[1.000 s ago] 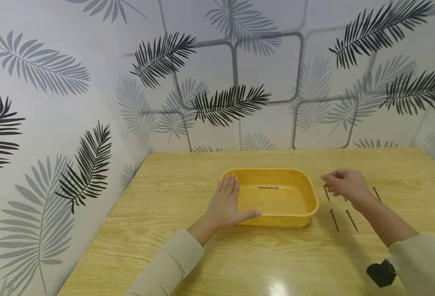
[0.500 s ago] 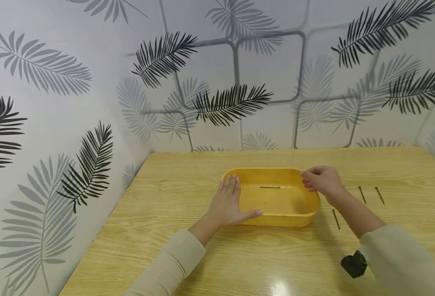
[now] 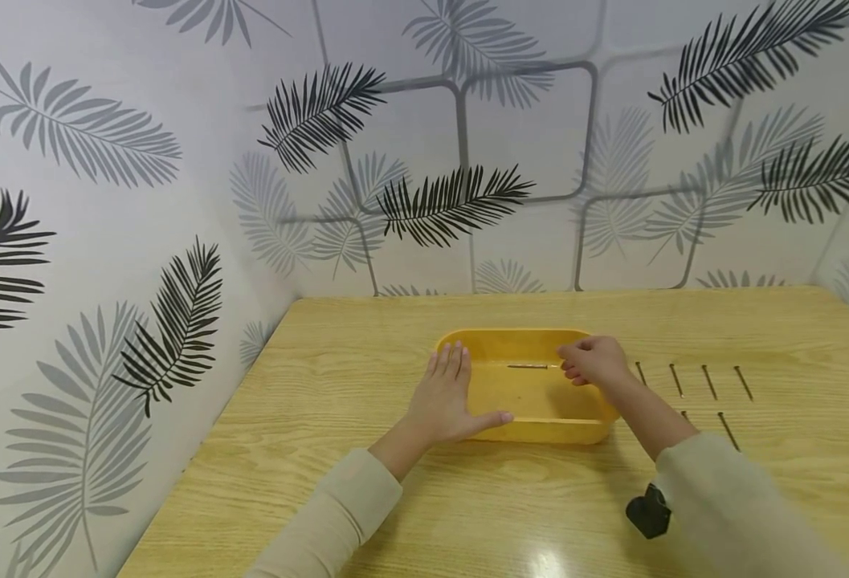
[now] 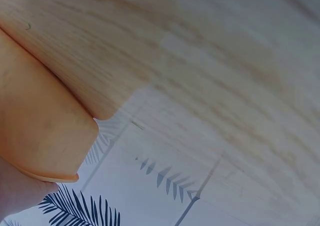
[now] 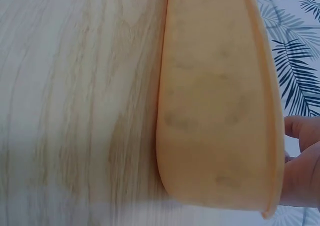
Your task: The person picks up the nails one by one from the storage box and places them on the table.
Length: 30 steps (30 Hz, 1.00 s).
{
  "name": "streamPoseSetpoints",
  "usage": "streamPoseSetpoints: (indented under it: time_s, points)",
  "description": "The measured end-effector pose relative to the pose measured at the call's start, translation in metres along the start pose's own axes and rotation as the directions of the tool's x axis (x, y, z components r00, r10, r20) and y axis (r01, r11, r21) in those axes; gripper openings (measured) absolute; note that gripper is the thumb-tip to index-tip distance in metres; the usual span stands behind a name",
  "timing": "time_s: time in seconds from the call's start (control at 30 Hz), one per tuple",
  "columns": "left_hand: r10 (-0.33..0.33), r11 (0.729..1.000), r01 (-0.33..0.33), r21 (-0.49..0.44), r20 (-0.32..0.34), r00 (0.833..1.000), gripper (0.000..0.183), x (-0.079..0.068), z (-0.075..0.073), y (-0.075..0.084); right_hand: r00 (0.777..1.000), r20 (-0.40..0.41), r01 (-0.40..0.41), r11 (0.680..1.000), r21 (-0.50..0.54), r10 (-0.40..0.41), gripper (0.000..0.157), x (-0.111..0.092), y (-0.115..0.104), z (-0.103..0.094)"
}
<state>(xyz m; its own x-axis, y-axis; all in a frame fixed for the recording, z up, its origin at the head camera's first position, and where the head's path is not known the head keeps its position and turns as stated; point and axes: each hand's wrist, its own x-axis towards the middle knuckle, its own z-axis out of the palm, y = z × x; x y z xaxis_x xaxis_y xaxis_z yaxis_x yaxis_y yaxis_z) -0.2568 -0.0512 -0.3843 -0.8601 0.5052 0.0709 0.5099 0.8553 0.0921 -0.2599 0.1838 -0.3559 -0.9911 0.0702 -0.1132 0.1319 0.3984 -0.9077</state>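
A yellow plastic tray (image 3: 532,432) stands on the wooden table in the head view. My left hand (image 3: 442,401) rests over its left end, fingers straight and thumb along the near rim. In the left wrist view part of that hand (image 4: 22,191) touches the rim. One thin dark nail or screw (image 3: 528,367) lies inside the tray. Above the tray's right side is my right hand (image 3: 596,361), fingers curled with thumb and index finger close together. Whether something is between those fingertips is hidden. The right wrist view shows the right hand (image 5: 302,161) beyond the tray wall (image 5: 215,95).
Several similar nails or screws (image 3: 709,383) lie in two rows right of the tray, partly behind the right forearm. A black object (image 3: 648,511) hangs by the right cuff. The table (image 3: 308,401) meets a leaf-patterned wall (image 3: 424,144) at the back and left.
My right hand has moved left from above the nails or screws to over the tray, fingers still curled. The left hand and the tray have stayed in place.
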Motion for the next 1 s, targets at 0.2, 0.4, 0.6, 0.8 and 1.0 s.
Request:
streamPoseSetpoints:
  time_s: [0.2, 0.4, 0.6, 0.8, 1.0]
  points:
    - [0.002, 1.000, -0.002, 0.001, -0.004, 1.000, 0.104, 0.001, 0.001, -0.001, 1.000, 0.000, -0.029, 0.999, -0.040, 0.029, 0.038, 0.009, 0.005, 0.016]
    - [0.004, 1.000, -0.004, -0.006, -0.006, 1.000, 0.105, 0.000, 0.002, -0.002, 0.997, 0.025, -0.068, 0.997, -0.044, 0.070, 0.034, 0.017, 0.005, 0.028]
    - [0.012, 1.000, -0.012, -0.002, -0.019, 1.000, 0.105, 0.001, 0.001, -0.002, 0.996, 0.053, -0.067, 0.993, -0.096, 0.072, 0.032, 0.025, -0.001, 0.036]
    - [0.022, 1.000, -0.022, -0.011, -0.012, 1.000, 0.106, 0.001, 0.000, -0.001, 0.989, 0.118, -0.079, 0.991, -0.112, 0.092, 0.034, 0.031, -0.005, 0.043]
    - [0.012, 1.000, -0.012, -0.013, -0.009, 1.000, 0.106, 0.001, 0.001, -0.002, 0.984, 0.157, -0.050, 0.980, -0.195, 0.082, 0.035, 0.039, -0.005, 0.049]
